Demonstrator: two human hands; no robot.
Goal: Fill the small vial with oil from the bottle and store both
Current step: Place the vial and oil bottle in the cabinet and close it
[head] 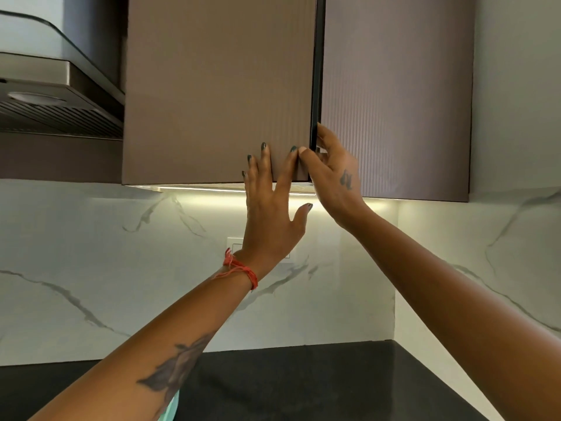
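Note:
Neither the vial nor the oil bottle is in view. Both my hands are raised to a brown ribbed wall cabinet. My left hand lies flat with spread fingers on the lower right corner of the left cabinet door. My right hand curls its fingers around that door's right edge, thumb on the front, at the dark gap beside the right cabinet door. The left door stands slightly ajar. The cabinet's inside is hidden.
A range hood hangs at the upper left. A lit strip glows under the cabinet above the white marble backsplash, which has a wall socket. The black countertop runs below into the right corner.

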